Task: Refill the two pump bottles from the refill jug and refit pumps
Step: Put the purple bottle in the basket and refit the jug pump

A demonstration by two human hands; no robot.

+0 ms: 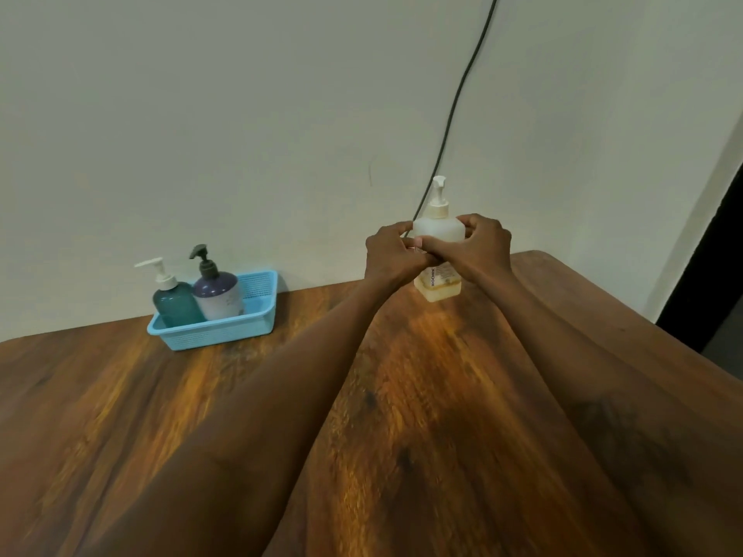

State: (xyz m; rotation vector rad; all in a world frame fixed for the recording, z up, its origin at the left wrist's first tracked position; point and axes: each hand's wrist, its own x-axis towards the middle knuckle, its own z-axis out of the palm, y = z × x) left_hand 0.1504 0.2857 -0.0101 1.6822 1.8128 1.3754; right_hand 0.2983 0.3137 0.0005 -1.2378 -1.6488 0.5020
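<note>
A translucent white refill bottle (437, 231) with a white pump top and a little yellowish liquid at its base stands near the table's far edge. My left hand (392, 251) and my right hand (478, 245) both wrap around its middle, fingers meeting in front. A teal pump bottle (176, 303) with a white pump and a purple pump bottle (219, 293) with a dark grey pump stand side by side in a light blue basket (257, 315) at the left, pumps fitted.
The wooden table (422, 396) runs up to a pale wall. A black cable (458, 94) hangs down the wall behind the refill bottle. At the right the table edge meets a dark doorway gap (707, 275).
</note>
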